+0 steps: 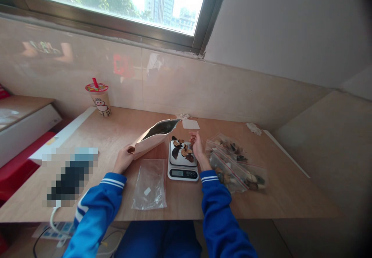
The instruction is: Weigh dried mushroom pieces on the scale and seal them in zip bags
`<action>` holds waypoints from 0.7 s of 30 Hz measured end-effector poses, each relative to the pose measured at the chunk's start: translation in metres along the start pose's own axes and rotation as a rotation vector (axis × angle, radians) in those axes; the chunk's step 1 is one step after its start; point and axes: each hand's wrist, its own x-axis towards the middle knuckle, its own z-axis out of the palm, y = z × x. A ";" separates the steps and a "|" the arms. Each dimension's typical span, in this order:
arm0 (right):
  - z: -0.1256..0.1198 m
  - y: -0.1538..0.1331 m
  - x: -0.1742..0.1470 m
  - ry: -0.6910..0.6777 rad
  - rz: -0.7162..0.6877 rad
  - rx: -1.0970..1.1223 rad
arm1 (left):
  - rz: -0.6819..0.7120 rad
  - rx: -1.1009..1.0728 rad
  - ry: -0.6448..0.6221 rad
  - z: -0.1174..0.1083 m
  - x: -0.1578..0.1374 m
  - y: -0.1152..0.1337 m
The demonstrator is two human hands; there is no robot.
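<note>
My left hand (124, 159) grips the lower left corner of a brown pouch (154, 143), whose silvery-lined mouth gapes toward the right. My right hand (198, 146) is at the right edge of a white kitchen scale (183, 174), its fingers curled together; whatever may be between them is hidden. Several dried brown pieces with dark skins (186, 150) lie on the scale's platform. The scale's display is lit, but its digits are too small to read. In front of the pouch, left of the scale, a clear zip bag (149, 184) lies flat with a small white square on it.
Clear zip bags (228, 169) of dried pieces lie right of the scale. Behind it are a white card (191, 124) and crumpled tissue (183, 116). A drink cup (100, 100) with a red straw stands at the back left. A blurred-out dark object (71, 176) with a white cable lies left.
</note>
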 end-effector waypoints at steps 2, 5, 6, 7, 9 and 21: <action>-0.004 0.002 0.000 -0.036 0.002 -0.076 | 0.007 -0.003 0.000 0.000 0.000 0.001; -0.007 0.000 0.003 -0.057 -0.028 -0.217 | 0.015 -0.007 0.007 0.000 -0.001 0.002; -0.007 -0.002 0.005 -0.068 -0.048 -0.270 | 0.014 -0.004 0.012 0.000 -0.001 0.002; -0.005 -0.004 0.008 -0.091 -0.069 -0.326 | 0.010 0.001 0.015 0.000 -0.001 0.003; 0.003 -0.009 0.013 -0.177 -0.101 -0.443 | 0.001 0.014 0.019 0.000 -0.001 0.004; 0.069 -0.007 0.044 -0.577 -0.011 -1.079 | 0.028 -0.009 0.010 0.000 -0.002 0.003</action>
